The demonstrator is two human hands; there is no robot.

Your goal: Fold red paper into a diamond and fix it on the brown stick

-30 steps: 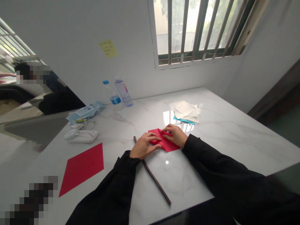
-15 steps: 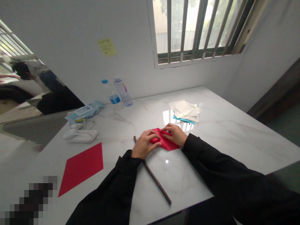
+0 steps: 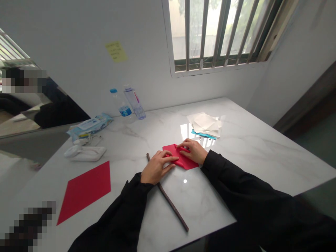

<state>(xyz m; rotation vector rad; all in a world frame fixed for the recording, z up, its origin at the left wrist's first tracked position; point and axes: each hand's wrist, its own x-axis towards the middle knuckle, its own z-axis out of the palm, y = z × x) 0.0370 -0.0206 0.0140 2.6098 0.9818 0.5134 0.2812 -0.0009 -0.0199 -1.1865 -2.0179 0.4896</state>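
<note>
A folded sheet of red paper (image 3: pixel 187 162) lies on the white marbled table between my hands. From its left, my left hand (image 3: pixel 159 165) rests its stretched fingertips on the paper's near edge, with the thumb apart and lower. On the far right part, my right hand (image 3: pixel 193 151) has bent fingers and thumb closed on the paper at a raised fold. Under my left wrist runs a thin dark brown stick (image 3: pixel 172 203), slanting toward the table's front edge. A flat, unfolded red sheet (image 3: pixel 88 192) lies further left.
Behind my right hand is a stack of white paper (image 3: pixel 204 121) with a blue sheet (image 3: pixel 203 134) beneath. Two plastic bottles (image 3: pixel 125 111) (image 3: pixel 136 105) stand by the wall. At left are a blue-white packet (image 3: pixel 91 124) and a white case (image 3: pixel 89 153). A person (image 3: pixel 52 101) sits beyond the partition.
My left hand has slid back a little to the left, baring the paper's left corner, and its fingers have straightened. My right hand stays on the fold. The whole view has shifted slightly.
</note>
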